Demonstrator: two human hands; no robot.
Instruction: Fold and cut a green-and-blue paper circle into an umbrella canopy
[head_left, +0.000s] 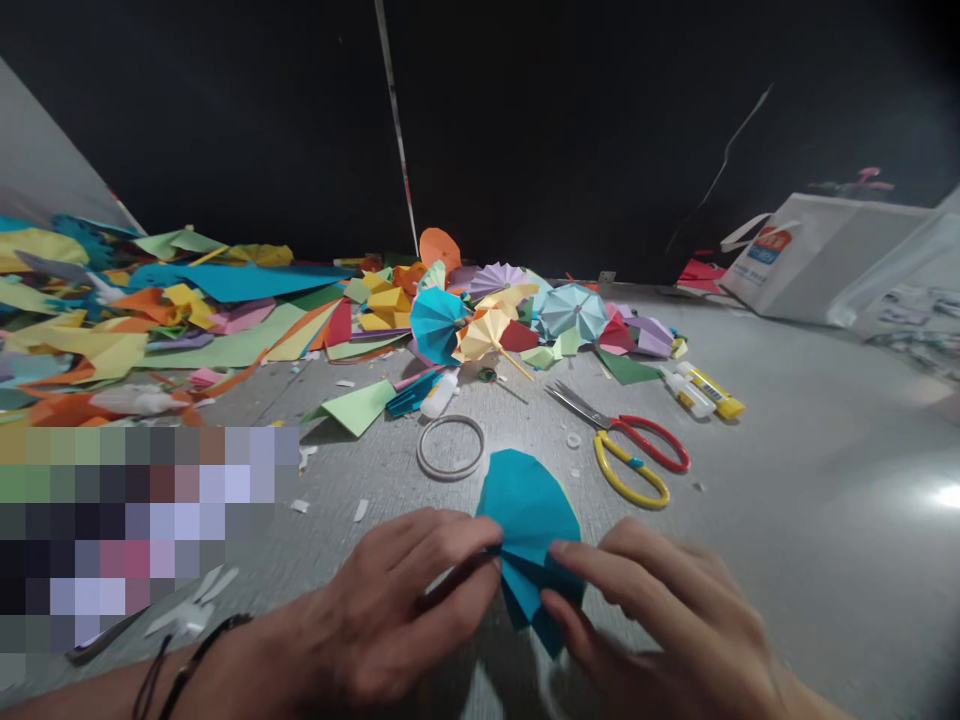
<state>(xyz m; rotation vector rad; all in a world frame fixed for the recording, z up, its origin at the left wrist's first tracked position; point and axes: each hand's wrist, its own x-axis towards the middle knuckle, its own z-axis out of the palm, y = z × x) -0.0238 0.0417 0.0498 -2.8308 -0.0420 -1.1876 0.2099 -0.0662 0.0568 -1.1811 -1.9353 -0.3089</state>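
A blue pleated paper fan (529,500) is held between my two hands, just above the grey table. My left hand (420,590) pinches its left edge between thumb and fingers. On the other side, my right hand (660,600) grips the lower right folds with thumb and index finger. Beyond the paper, a ring of tape (451,447) lies flat. Scissors with one red and one yellow handle (634,455) rest to the right, blades partly apart. Part of the fan's lower left side is hidden by my left fingers.
Folded paper umbrellas (495,320) and coloured scraps (240,335) pile up along the back and left. Glue sticks (701,390) lie at the right. A white bag (817,260) stands at the back right, against a black wall. Pixelated blocks cover the left.
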